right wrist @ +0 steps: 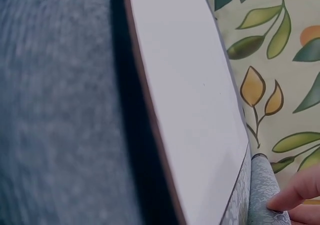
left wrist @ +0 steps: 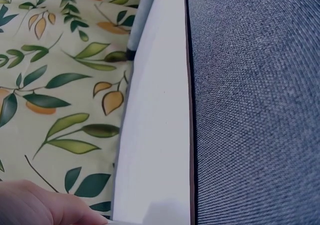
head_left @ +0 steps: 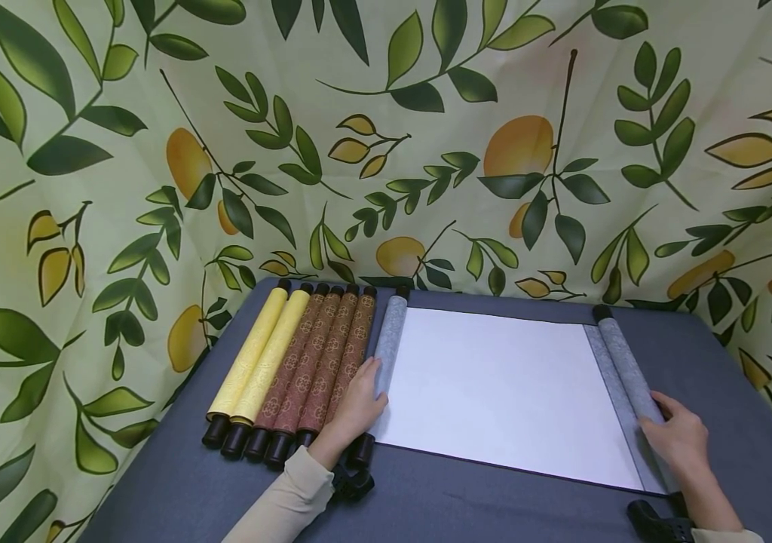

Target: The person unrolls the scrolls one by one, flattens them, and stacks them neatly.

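A hanging scroll lies partly unrolled, its blank white paper [head_left: 494, 385] spread between two grey-blue patterned rolled ends. My left hand [head_left: 359, 400] holds the left roll [head_left: 394, 328] near its lower half, fingers along its side. At the other side, my right hand [head_left: 681, 437] grips the right roll [head_left: 620, 358] low down, thumb on the near face. The right wrist view shows a thumb and finger [right wrist: 297, 192] on that roll. In the left wrist view only part of the left hand [left wrist: 45, 205] shows at the paper's edge. Black knobs cap the rollers.
Left of the open scroll lie rolled scrolls side by side: two yellow ones [head_left: 260, 354] and several brown flower-patterned ones [head_left: 318, 354], with black end knobs. Everything rests on a dark blue cloth-covered table [head_left: 467, 505]. A leaf-printed curtain [head_left: 386, 151] hangs right behind it.
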`<state>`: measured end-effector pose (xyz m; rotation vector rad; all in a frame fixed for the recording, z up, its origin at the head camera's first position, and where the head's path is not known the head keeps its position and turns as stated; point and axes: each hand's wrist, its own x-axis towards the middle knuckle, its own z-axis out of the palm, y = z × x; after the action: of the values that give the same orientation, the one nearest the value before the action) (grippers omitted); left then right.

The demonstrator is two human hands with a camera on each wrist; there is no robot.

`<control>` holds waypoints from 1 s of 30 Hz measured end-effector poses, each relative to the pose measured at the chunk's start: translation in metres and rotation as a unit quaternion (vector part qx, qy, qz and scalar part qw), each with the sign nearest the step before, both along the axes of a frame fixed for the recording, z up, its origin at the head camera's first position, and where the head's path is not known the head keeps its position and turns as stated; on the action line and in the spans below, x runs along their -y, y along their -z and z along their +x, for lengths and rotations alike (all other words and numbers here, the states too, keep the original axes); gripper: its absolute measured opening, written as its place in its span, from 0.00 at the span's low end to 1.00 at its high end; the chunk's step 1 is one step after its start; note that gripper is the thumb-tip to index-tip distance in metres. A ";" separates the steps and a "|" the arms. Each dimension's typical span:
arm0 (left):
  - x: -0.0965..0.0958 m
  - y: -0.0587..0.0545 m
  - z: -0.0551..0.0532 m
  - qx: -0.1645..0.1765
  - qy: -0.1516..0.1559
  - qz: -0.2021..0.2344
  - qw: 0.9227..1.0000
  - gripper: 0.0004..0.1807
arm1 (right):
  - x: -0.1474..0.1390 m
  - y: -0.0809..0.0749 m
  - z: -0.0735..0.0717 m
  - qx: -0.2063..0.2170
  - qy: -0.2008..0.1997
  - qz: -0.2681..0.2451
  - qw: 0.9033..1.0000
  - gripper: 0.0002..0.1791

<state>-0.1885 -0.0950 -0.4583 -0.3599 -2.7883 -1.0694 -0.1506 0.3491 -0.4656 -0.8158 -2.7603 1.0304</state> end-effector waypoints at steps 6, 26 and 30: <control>-0.001 0.001 -0.001 0.014 -0.002 0.013 1.000 0.30 | -0.005 -0.001 0.001 0.006 0.000 0.001 1.000 0.35; -0.001 0.001 -0.002 0.006 0.025 0.007 1.000 0.25 | -0.017 -0.001 0.001 0.011 -0.016 -0.004 1.000 0.35; -0.001 0.000 -0.001 0.019 0.024 0.004 1.000 0.24 | -0.019 0.001 0.001 0.006 -0.015 -0.003 1.000 0.35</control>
<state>-0.1896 -0.0940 -0.4580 -0.4109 -2.8212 -1.1084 -0.1492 0.3681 -0.4665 -0.7877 -2.7889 1.0417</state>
